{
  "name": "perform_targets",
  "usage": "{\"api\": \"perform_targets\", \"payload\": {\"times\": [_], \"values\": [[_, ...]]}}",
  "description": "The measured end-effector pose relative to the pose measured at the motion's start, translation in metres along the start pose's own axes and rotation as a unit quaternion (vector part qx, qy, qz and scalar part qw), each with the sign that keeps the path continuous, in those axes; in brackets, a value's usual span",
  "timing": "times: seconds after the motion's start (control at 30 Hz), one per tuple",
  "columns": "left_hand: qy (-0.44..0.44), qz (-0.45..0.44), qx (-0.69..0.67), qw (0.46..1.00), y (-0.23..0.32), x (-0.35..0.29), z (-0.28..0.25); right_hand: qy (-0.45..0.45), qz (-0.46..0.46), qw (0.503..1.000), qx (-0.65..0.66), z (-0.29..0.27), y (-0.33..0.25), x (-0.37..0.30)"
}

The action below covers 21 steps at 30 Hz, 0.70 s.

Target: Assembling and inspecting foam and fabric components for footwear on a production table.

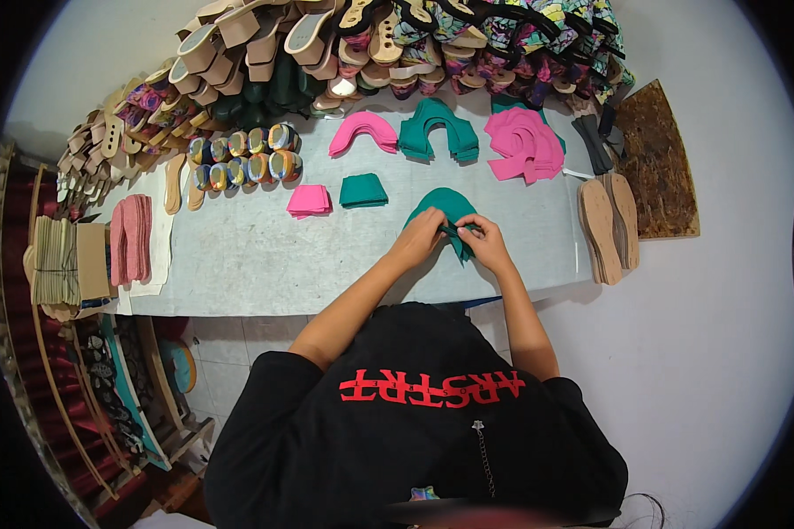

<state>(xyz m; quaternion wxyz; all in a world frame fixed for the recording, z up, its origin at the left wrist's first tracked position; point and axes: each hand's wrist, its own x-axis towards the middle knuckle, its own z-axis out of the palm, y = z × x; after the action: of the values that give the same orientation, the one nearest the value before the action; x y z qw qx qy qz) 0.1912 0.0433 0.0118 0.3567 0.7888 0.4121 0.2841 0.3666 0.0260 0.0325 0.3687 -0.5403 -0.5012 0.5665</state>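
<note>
Near the front edge of the table, a green curved shoe-upper piece (446, 201) is held between my two hands. My left hand (420, 236) grips its left side with the fingers bent inward. My right hand (483, 238) pinches the other side, and a pointed green end hangs below between the hands. Beyond them lie a stack of green arch-shaped pieces (437, 115), a pink arch stack (362, 128) and a fanned pile of pink pieces (528, 145). To the left sit small stacks of green pieces (363, 191) and pink pieces (309, 201).
Heeled soles and patterned sandals (379, 53) are heaped along the far edge. Several colourful round-ended rolls (243, 159) stand at the left, with pink sole pieces (131, 240) farther left. Tan insoles (604, 227) overhang the right edge, beside a brown board (657, 163).
</note>
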Motion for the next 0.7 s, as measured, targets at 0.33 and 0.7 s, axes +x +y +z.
{"api": "perform_targets", "payload": {"times": [0.33, 0.7], "values": [[0.012, 0.026, -0.021, 0.999, -0.007, -0.003, 0.004, -0.045, 0.009, 0.999, -0.003, -0.016, 0.027, 0.029], [-0.044, -0.009, -0.026, 0.999, 0.014, -0.013, -0.006, -0.004, -0.054, 0.948, -0.315, -0.014, 0.028, 0.054]]}}
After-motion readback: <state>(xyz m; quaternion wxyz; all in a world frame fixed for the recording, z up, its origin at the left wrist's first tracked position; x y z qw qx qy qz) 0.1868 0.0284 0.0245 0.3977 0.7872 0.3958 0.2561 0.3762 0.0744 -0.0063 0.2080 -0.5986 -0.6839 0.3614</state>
